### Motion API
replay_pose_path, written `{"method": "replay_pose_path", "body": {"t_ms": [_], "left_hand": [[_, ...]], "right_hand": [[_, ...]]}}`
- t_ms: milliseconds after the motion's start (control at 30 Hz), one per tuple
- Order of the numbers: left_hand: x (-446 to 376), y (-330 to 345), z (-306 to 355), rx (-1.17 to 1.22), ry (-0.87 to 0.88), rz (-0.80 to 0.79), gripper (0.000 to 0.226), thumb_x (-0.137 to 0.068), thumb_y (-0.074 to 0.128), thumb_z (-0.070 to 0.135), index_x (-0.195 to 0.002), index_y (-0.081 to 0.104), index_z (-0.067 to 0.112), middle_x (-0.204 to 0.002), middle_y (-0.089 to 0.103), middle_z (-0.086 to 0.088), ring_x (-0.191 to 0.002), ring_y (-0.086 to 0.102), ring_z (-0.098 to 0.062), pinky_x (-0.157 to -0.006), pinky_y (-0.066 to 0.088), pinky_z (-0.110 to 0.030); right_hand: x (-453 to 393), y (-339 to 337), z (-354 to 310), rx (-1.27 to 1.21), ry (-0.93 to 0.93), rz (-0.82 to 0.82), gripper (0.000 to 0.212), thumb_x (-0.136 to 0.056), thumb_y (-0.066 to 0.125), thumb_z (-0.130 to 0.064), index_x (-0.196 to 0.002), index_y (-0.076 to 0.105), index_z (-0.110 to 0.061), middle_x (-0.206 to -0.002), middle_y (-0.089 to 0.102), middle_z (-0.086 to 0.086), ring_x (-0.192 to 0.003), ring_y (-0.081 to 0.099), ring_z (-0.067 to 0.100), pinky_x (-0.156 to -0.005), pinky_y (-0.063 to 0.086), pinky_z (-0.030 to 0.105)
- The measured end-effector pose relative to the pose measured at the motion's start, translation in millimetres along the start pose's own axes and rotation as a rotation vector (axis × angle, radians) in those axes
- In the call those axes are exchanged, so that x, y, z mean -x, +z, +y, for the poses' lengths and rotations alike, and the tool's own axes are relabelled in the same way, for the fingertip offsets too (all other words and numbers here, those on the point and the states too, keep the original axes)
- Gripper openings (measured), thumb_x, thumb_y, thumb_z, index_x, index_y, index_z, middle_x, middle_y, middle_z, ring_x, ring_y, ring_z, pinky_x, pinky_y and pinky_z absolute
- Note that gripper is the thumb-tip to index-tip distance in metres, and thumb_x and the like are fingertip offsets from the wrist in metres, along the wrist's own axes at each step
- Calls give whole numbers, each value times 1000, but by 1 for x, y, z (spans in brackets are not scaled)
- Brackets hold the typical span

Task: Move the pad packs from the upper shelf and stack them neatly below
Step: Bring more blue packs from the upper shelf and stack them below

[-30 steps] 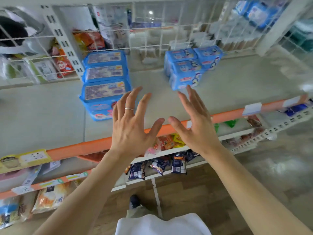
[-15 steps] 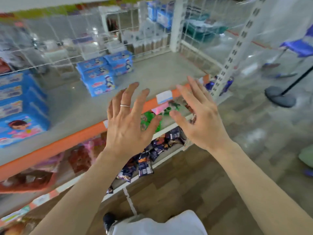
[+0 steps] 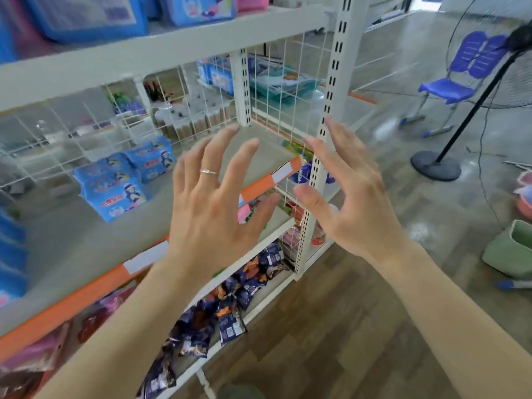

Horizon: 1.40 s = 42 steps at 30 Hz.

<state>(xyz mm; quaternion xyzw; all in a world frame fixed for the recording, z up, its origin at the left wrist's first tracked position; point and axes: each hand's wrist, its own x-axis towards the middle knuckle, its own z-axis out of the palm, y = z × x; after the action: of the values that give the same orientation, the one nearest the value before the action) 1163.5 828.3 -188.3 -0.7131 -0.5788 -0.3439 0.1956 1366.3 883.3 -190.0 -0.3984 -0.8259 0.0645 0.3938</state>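
**Both hands empty, packs waiting on both shelves**

I have my left hand and right hand raised in front of the rack, fingers spread and holding nothing. Neither touches a pack or a shelf.

As I judge it, the job is somewhere in the middle. On the middle shelf a small stack of blue pad packs sits near the wire back; I count about four there, though the blur makes the exact number uncertain. More blue packs show at the far left edge of that shelf, cut off by the frame, so I cannot count them.

The upper shelf is not cleared: I see at least two large blue packs up there and one pink pack, all cropped at the top of the view. Those are what I take to be left to bring down.

Below, one lower shelf holds many dark snack bags, too jumbled to count.
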Motion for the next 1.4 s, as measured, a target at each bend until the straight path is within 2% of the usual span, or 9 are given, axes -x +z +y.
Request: {"method": "replay_pose_path", "body": {"t_ms": [100, 300, 567, 1000, 1267, 1400], "left_hand": [[-35, -11, -7, -27, 70, 67, 63, -95, 50, 55, -140, 52, 10, -149, 43, -16, -132, 42, -39, -106, 35, -54], [-83, -27, -33, -67, 60, 129, 61, -95, 48, 55, -139, 52, 12, -150, 41, -15, -132, 41, -39, -105, 34, -57], [-106, -42, -70, -100, 77, 210, 60, -96, 49, 55, -139, 53, 13, -152, 41, -14, -135, 39, -37, -108, 31, -58], [-92, -61, -127, -203, -111, 182, 62, -93, 50, 56, -140, 53, 16, -151, 42, -10, -135, 41, -35, -108, 30, -59], [-113, -48, -117, -289, -153, 176, 62, -93, 50, 55, -139, 53, 15, -149, 44, -10, -132, 44, -35, -108, 33, -57], [-140, -31, -101, -213, -173, 195, 62, -93, 49, 53, -141, 50, 15, -149, 44, -9, -134, 44, -32, -110, 34, -52]], "right_hand": [[-29, -13, -2, 30, -36, 41, 67, -94, 49, -58, -149, 45, -19, -164, 24, 6, -153, 17, 27, -121, 20, 55], [-87, -19, -9, 68, -56, 100, 68, -94, 49, -58, -151, 41, -22, -166, 20, 3, -154, 13, 23, -123, 18, 51], [-143, 1, -30, 72, -146, 172, 69, -94, 45, -62, -150, 41, -22, -165, 22, 3, -154, 13, 25, -121, 20, 57], [-200, 55, -70, -50, -295, 74, 68, -93, 52, -54, -151, 40, -21, -165, 22, 1, -154, 13, 20, -122, 19, 54], [-226, 62, -43, -108, -380, 56, 71, -91, 53, -54, -151, 40, -20, -165, 22, 1, -154, 13, 20, -122, 21, 53], [-250, 51, -14, -149, -379, 72, 73, -89, 52, -59, -152, 39, -23, -164, 24, -3, -153, 17, 18, -121, 25, 54]]}}
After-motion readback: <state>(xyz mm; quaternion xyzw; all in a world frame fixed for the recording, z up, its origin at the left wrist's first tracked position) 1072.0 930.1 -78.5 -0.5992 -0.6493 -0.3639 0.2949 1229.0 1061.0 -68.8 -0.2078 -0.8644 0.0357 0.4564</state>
